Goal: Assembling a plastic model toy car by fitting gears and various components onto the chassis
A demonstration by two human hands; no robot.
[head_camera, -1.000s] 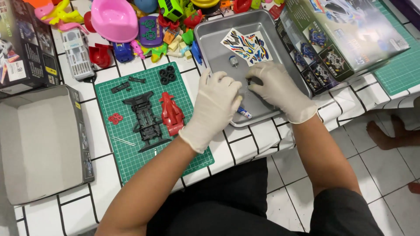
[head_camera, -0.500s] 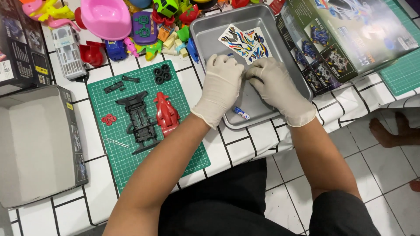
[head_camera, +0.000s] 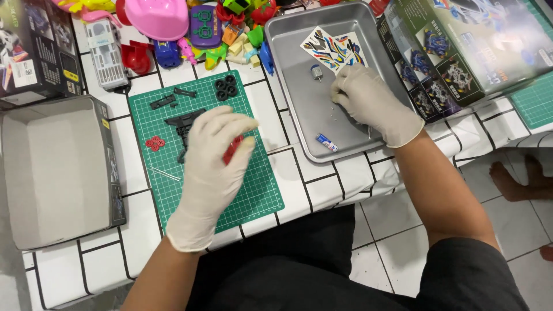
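Observation:
Both my hands wear white gloves. My left hand (head_camera: 216, 155) hovers with spread fingers over the green cutting mat (head_camera: 253, 190). It covers part of a black toy car chassis (head_camera: 183, 122), and a red body piece (head_camera: 233, 148) shows between its thumb and fingers. My right hand (head_camera: 368, 101) rests inside the grey metal tray (head_camera: 288, 115) with its fingers bent down on the tray floor. What lies under them is hidden. A colourful sticker sheet (head_camera: 328, 46) and a small motor (head_camera: 315, 71) lie just beyond it.
On the mat lie black tyres (head_camera: 226, 87), small red gears (head_camera: 154, 142), black bits (head_camera: 162, 102) and a thin rod (head_camera: 164, 173). A small tube (head_camera: 326, 142) lies in the tray. An open grey box (head_camera: 52, 167) sits left, a printed kit box (head_camera: 461, 46) right, toys (head_camera: 155, 17) behind.
My left hand has left the tray and swung left over the green mat, fingers now spread. My right hand stays in the tray, shifted slightly toward the stickers.

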